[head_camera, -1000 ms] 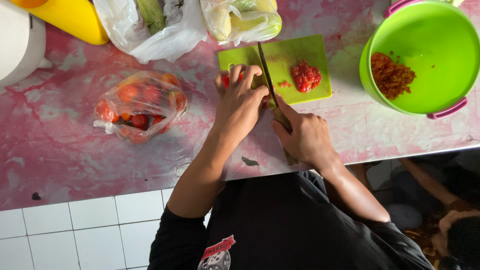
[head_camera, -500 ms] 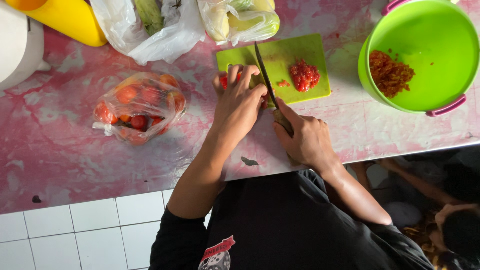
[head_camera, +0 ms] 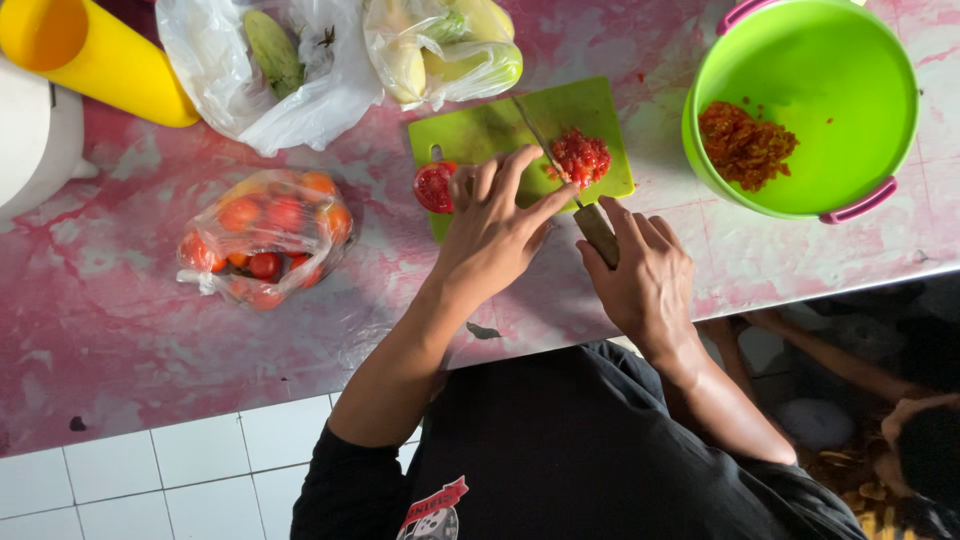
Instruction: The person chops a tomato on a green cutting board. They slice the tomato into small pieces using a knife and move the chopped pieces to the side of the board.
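The right hand point(head_camera: 645, 275) is closed around the dark handle of a knife point(head_camera: 565, 180), whose thin blade runs slantwise across the green cutting board point(head_camera: 600, 110) with its edge against a small heap of chopped tomato point(head_camera: 580, 157). The left hand point(head_camera: 495, 230) lies flat with fingers spread on the board's near part, gripping nothing, its fingertips just beside a cut tomato half point(head_camera: 434, 186) at the board's left edge. The board sits near the middle of the surface point(head_camera: 120, 300).

To chop well here, the fingertips of the steadying hand are better curled under, away from the blade, with the knife rocking through the heap, not pressing it flat.

The surface is glossy, mottled pink and white. The board is thin, smooth plastic. At the right far corner stands a round green plastic bowl point(head_camera: 850, 60) with pink handles, holding a wet, pulpy red mince. Toward the left edge lies a crinkled clear bag of tomatoes point(head_camera: 265, 240), small and smooth-skinned. Along the far edge are two thin plastic bags of vegetables point(head_camera: 330, 90) and a yellow cylindrical container point(head_camera: 110, 65).
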